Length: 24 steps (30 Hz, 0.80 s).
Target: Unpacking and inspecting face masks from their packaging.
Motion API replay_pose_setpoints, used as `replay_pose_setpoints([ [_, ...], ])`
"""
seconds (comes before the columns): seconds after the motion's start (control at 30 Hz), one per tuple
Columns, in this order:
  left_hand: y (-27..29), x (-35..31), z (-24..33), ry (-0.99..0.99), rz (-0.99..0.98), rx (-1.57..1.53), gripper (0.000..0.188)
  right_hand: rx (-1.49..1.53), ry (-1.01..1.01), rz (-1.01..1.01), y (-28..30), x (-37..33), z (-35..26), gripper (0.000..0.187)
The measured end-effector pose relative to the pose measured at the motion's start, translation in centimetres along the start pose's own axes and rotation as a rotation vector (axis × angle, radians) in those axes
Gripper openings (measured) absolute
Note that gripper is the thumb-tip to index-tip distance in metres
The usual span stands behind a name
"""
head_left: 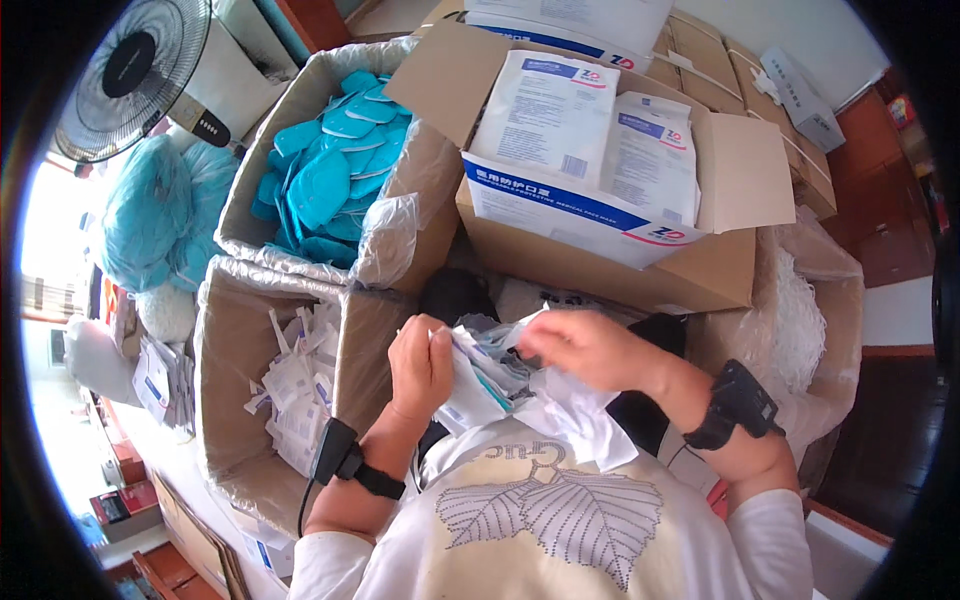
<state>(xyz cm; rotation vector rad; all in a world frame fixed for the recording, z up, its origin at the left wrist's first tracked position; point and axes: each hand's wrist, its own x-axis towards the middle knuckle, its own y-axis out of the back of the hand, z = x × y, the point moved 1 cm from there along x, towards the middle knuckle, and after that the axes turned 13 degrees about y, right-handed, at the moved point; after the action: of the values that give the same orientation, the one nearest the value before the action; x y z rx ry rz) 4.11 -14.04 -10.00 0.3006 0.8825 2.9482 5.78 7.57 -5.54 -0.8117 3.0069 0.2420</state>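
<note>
At the lower centre of the frame, a bunch of flat white paper-and-plastic packets (490,375) sits between both hands, close to the person's chest. The left hand (420,365) is closed around the bunch's left edge, thumb on top. The right hand (590,350) pinches its upper right side with the fingers curled in; a loose white sheet hangs below it. Each wrist carries a black strapped device.

To the left of the hands, a plastic-lined cardboard box (235,340) holds more white packets. Above it, in the upper left of the frame, a second lined cardboard box (300,110) is filled with blue moulded face masks (335,165). At the upper centre, an open cardboard carton (610,265) holds large white flat pouches (555,115). A grey standing fan (135,75) occupies the upper left corner.
</note>
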Motion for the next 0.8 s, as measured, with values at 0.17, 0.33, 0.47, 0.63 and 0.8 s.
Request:
replay_pose_setpoints([
  [0.17, 0.1, -1.5, -0.1, -0.106, -0.022, -0.045, 0.001, -0.543, 0.209, -0.073, -2.0, 2.4, -0.9, 0.012],
  [0.33, 0.3, -2.4, -1.2, -0.072, -0.04, -0.039, 0.003, -0.715, 0.355, -0.303, -2.6, 3.1, 0.1, 0.015],
  [0.47, 0.3, -2.3, -1.4, -0.003, -0.072, -0.062, 0.007, -0.581, 0.309, -0.388, -2.6, 3.5, 1.1, 0.018],
  [0.63, 0.5, -1.7, -1.2, 0.156, -0.087, -0.016, 0.012, -0.404, 0.217, -0.044, -3.3, 3.6, 2.2, 0.019],
  [0.8, 0.1, -1.0, -0.7, 0.313, -0.163, 0.073, 0.014, 0.135, 0.1, 0.475, -2.6, 3.2, 2.5, 0.02],
])
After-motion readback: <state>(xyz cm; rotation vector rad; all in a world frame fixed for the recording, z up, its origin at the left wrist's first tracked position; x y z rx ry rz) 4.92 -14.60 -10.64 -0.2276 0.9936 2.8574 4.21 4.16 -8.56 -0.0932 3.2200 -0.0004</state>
